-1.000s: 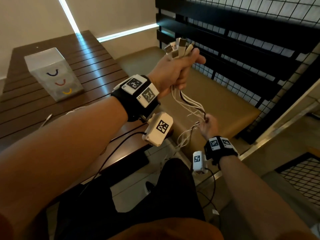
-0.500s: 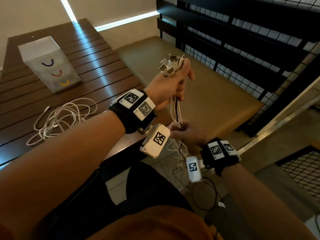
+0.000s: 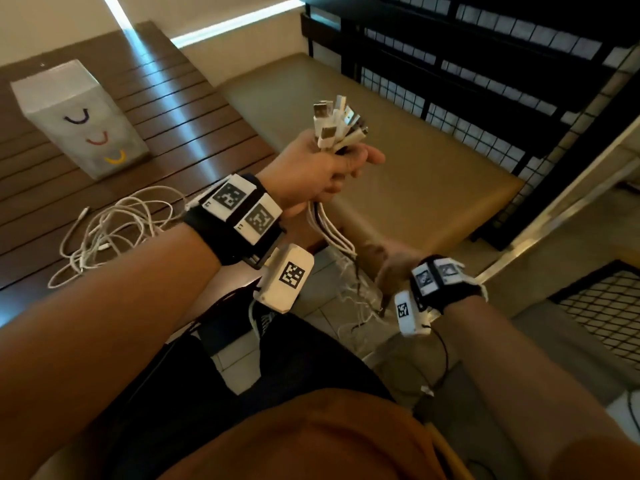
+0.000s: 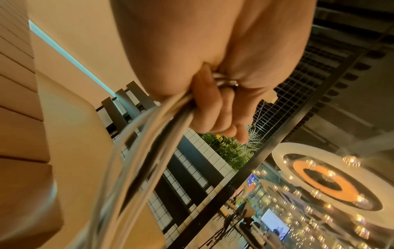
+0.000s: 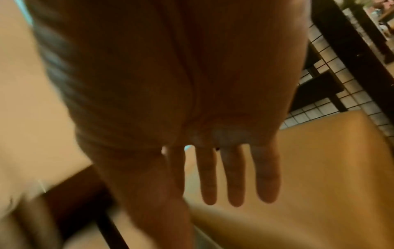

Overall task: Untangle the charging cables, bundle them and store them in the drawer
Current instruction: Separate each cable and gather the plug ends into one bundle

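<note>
My left hand (image 3: 325, 171) is raised over the bench and grips a bunch of white charging cables (image 3: 329, 230) in its fist. Their USB plugs (image 3: 337, 126) fan out above the thumb. In the left wrist view the fingers (image 4: 213, 107) curl round the cables (image 4: 149, 134), which stream down from the fist. The loose ends dangle in a tangle (image 3: 356, 299) toward the floor. My right hand (image 3: 391, 261) is lower and to the right, blurred, beside the hanging strands. The right wrist view shows its fingers (image 5: 234, 176) straight and spread, holding nothing.
A second heap of white cable (image 3: 110, 230) lies on the slatted wooden table (image 3: 194, 133). A small white drawer unit (image 3: 79, 119) with three coloured handles stands at the table's far left. An olive bench cushion (image 3: 415, 174) and a black mesh railing (image 3: 485, 64) lie ahead.
My right hand went up to the cables just under the left fist, then dropped down and to the right with its fingers straightened. The left hand keeps its grip on the plug ends.
</note>
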Motion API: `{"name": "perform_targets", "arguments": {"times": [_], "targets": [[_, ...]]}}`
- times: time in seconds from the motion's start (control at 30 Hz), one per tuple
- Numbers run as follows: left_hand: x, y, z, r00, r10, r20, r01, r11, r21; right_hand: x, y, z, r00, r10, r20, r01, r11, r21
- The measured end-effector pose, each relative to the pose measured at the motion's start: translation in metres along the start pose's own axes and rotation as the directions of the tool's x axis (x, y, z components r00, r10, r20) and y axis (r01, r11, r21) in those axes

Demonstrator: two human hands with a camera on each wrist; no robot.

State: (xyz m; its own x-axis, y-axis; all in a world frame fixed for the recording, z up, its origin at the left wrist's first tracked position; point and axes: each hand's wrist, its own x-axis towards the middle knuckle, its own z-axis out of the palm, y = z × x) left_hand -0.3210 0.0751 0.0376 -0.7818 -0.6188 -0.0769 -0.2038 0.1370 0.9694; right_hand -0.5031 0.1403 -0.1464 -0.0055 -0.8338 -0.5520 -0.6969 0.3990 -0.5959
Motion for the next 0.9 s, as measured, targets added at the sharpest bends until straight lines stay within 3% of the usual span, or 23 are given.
{"name": "perform_targets", "arguments": {"times": [0.07, 0.13, 0.2, 0.27, 0.37, 0.43, 0.63, 0.77, 0.9], "targets": [[0.002, -0.012, 0.002, 0.999, -0.041, -0.027, 0.04, 0.998, -0.05, -0.016, -0.021, -0.025, 0.971, -0.184, -0.15, 0.212, 0.958, 0.195], [0.004, -0.021, 0.007, 0.994, -0.092, -0.065, 0.083, 0.987, -0.138, -0.035, -0.048, -0.044, 0.887, -0.234, -0.398, 0.403, 0.813, 0.42], [0.005, -0.029, 0.013, 0.985, -0.129, -0.116, 0.114, 0.985, -0.13, -0.051, -0.078, -0.059, 0.861, -0.247, -0.444, 0.49, 0.634, 0.598], [0.006, -0.032, 0.018, 0.977, -0.145, -0.158, 0.138, 0.989, -0.051, -0.059, -0.102, -0.067, 0.843, -0.366, -0.393, 0.537, 0.552, 0.638], [0.007, -0.034, 0.02, 0.979, -0.145, -0.144, 0.14, 0.989, -0.046, -0.064, -0.13, -0.069, 0.778, -0.506, -0.371, 0.625, 0.68, 0.382], [0.005, -0.035, 0.018, 0.987, -0.112, -0.112, 0.111, 0.994, -0.01, -0.063, -0.145, -0.068, 0.719, -0.565, -0.406, 0.672, 0.714, 0.197], [0.001, -0.04, 0.005, 0.974, -0.082, -0.211, 0.083, 0.997, 0.0, -0.052, -0.161, -0.061, 0.663, -0.596, -0.454, 0.703, 0.704, 0.102], [0.002, -0.049, -0.001, 0.9, -0.054, -0.433, 0.054, 0.998, -0.014, -0.051, -0.167, -0.056, 0.624, -0.579, -0.525, 0.684, 0.73, 0.008], [0.001, -0.051, 0.0, 0.9, 0.03, -0.435, -0.001, 0.998, 0.067, -0.054, -0.173, -0.051, 0.599, -0.618, -0.51, 0.66, 0.741, -0.122]]}}
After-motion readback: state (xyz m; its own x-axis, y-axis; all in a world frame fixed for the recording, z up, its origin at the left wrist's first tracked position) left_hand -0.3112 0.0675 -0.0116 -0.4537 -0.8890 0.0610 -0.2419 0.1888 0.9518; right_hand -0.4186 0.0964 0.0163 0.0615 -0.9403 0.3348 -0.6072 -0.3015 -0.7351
